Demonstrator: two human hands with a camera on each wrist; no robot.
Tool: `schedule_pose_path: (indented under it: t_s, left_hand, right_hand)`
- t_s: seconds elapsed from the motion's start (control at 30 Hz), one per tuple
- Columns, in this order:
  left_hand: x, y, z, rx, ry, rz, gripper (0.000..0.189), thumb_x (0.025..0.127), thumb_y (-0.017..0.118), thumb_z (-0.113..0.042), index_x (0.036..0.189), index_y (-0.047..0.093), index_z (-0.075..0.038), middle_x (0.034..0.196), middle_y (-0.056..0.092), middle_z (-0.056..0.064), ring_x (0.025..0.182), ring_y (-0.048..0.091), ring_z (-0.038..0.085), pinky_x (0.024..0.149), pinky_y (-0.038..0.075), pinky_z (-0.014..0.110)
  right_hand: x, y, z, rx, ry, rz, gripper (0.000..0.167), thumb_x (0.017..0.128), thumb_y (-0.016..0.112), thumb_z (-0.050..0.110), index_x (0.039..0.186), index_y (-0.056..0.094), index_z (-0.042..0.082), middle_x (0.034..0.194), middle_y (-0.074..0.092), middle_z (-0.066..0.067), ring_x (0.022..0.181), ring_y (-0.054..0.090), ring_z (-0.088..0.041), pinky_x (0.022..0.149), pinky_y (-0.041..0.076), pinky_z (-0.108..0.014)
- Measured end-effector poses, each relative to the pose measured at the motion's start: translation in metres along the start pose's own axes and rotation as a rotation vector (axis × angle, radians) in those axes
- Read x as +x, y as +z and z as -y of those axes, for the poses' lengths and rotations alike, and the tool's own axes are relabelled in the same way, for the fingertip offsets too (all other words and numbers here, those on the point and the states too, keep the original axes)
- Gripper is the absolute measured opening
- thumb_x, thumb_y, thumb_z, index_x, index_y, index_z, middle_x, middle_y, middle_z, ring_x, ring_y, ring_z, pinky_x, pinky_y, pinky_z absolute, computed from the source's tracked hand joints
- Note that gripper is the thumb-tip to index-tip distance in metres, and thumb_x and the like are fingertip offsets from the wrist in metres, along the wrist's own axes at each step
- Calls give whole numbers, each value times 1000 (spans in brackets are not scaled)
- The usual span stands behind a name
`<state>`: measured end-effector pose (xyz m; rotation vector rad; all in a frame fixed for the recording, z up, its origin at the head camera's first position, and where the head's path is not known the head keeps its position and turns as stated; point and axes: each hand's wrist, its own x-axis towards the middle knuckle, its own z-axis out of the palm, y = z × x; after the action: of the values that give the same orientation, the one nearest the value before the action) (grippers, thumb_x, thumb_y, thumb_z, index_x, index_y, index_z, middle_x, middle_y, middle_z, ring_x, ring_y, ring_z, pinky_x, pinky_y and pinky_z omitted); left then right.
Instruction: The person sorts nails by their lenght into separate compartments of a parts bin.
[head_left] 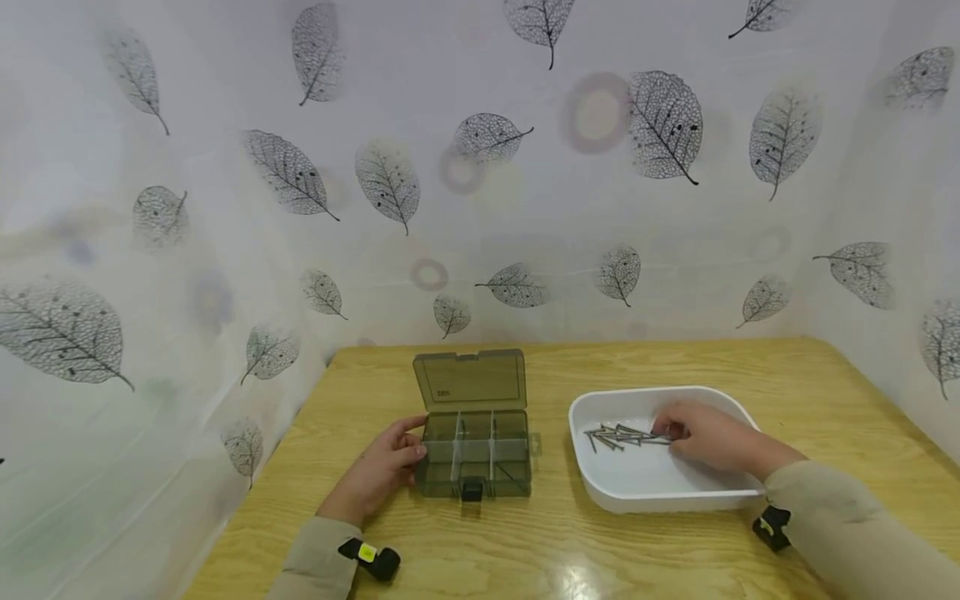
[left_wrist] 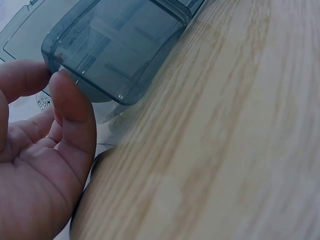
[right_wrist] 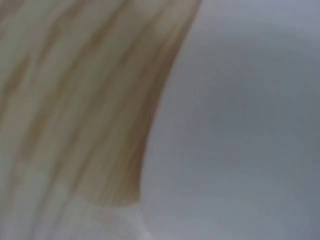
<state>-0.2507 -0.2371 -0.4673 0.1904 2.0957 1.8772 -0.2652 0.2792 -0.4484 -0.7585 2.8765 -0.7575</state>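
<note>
Head view alone: grey metal nails [head_left: 621, 437] at curled right hand [head_left: 708, 437], hold unclear. Left hand [head_left: 381, 465] pinches one smoky-plastic six-compartment box [head_left: 474, 470].

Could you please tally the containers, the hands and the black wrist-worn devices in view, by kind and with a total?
Containers: 2, the divided box and the white tray
Hands: 2, the left hand and the right hand
Black wrist-worn devices: 2, left device and right device
Total: 6
</note>
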Motion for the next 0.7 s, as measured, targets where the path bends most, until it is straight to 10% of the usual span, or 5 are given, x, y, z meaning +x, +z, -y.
schedule_pose_path:
  t_s: [0.7]
  left_hand:
    - [1, 1, 0, 1, -9, -8, 58, 104, 56, -9, 156, 31, -6, 107, 48, 9, 86, 46, 20, 66, 48, 32]
  right_hand:
    - [-3, -2, 4, 66, 70, 59, 13, 88, 67, 5, 94, 68, 17, 89, 62, 6, 82, 52, -11, 72, 46, -30]
